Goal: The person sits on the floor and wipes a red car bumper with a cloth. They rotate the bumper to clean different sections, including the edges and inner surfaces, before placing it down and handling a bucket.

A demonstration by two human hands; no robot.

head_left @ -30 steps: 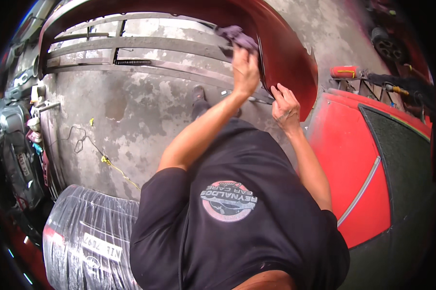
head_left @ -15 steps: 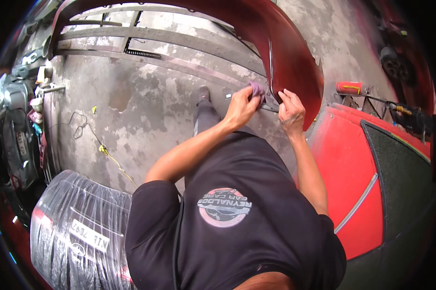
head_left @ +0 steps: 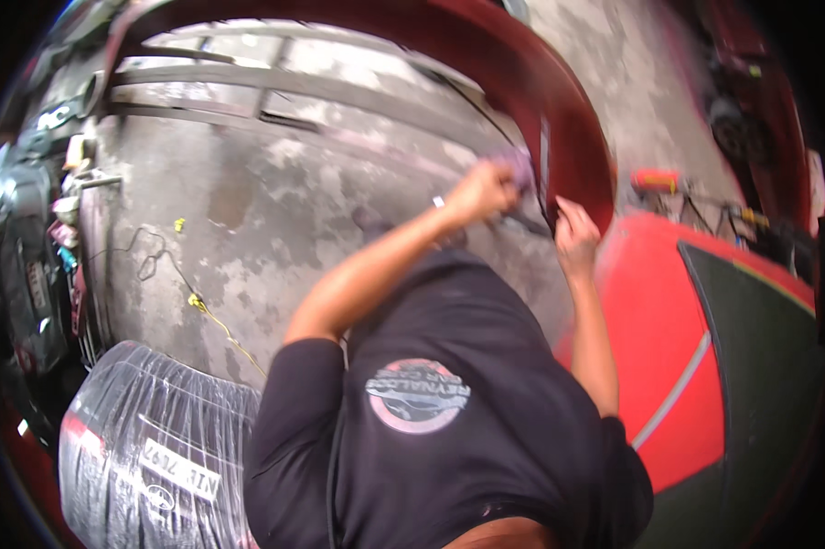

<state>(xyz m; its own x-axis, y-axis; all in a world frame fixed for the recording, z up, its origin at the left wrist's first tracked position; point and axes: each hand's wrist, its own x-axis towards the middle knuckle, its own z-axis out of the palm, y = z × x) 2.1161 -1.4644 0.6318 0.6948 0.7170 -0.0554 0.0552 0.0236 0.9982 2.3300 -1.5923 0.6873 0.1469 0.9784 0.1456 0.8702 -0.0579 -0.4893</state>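
Observation:
A dark red car bumper (head_left: 573,119) arches across the far side, its right end curving down toward me. My left hand (head_left: 484,194), smeared by motion, is closed on a purple cloth (head_left: 519,169) beside the bumper's inner edge. Whether the cloth touches the bumper is hard to tell. At the tip of that end, the fingers of my right hand (head_left: 577,240) pinch the edge of the bumper. Along the inner edge near both hands runs a narrow pale strip (head_left: 544,151).
Metal rails (head_left: 339,99) span the floor behind the bumper. A red panel with dark glass (head_left: 646,320) leans close on my right. Behind me to the left stands a plastic-wrapped car (head_left: 147,457). A yellow cord (head_left: 222,325) lies on the worn concrete, and a red tool (head_left: 655,180) sits at right.
My left hand and the cloth have moved right along the bumper's inner edge. My right hand keeps its pinch on the bumper end, and the whole view has shifted slightly.

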